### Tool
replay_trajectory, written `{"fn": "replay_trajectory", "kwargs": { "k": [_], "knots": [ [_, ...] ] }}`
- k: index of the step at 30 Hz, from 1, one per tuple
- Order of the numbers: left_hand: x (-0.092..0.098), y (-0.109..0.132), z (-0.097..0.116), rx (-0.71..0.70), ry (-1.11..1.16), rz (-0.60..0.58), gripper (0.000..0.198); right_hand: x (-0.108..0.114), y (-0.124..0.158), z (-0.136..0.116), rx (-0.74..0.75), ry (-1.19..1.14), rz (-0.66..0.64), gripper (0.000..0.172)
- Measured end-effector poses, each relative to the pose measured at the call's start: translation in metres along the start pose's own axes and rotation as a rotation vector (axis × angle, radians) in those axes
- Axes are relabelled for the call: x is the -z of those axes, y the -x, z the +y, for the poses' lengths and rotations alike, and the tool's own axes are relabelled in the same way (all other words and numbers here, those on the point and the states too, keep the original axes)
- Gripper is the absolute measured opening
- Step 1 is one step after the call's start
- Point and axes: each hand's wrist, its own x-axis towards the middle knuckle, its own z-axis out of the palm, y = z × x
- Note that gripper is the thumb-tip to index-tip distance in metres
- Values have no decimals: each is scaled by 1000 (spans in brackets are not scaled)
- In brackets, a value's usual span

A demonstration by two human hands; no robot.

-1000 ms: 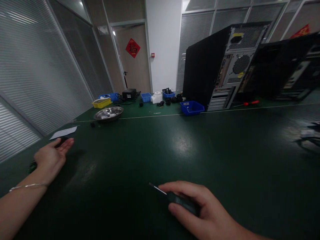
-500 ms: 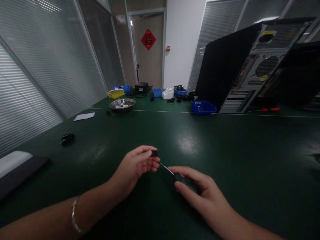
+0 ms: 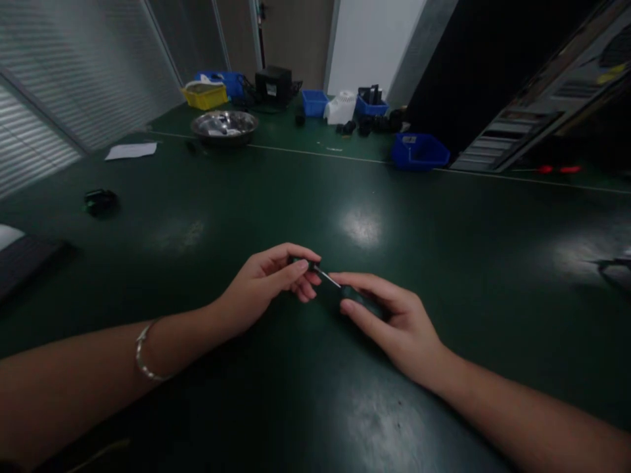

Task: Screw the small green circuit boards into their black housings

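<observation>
Over the dark green table (image 3: 444,263), my right hand (image 3: 394,322) grips the dark handle of a small screwdriver (image 3: 329,281) whose thin metal shaft points left. My left hand (image 3: 269,282) is closed in a pinch on a small black part (image 3: 302,263) right at the tip of the shaft. Both hands meet just above the table surface in the middle of the view. A silver bracelet sits on my left wrist.
A small black object (image 3: 101,201) lies to the left, a white paper (image 3: 131,151) and a steel bowl (image 3: 224,126) farther back. Blue bins (image 3: 420,151), a yellow bin (image 3: 204,96) and black parts line the far edge. Computer cases (image 3: 517,79) stand at the right rear. A red-handled tool (image 3: 557,169) lies beside them.
My left hand came in from the far left with a small black part and brought it to the screwdriver tip. The view tilted downward and closer to the hands.
</observation>
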Motion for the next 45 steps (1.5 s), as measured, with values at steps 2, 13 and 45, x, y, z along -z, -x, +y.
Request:
{"fn": "replay_trajectory", "kwargs": {
  "k": [2,13,45],
  "knots": [
    [1,1,0,-15,-23,-17,17,0,-1,1,-14,-9,-6,31],
    [-1,2,3,-39,-172,-49,21,2,0,-4,-88,31,-14,32],
    [-2,0,7,41,-152,1,19,7,0,-7,-169,204,-156,47]
  ]
}}
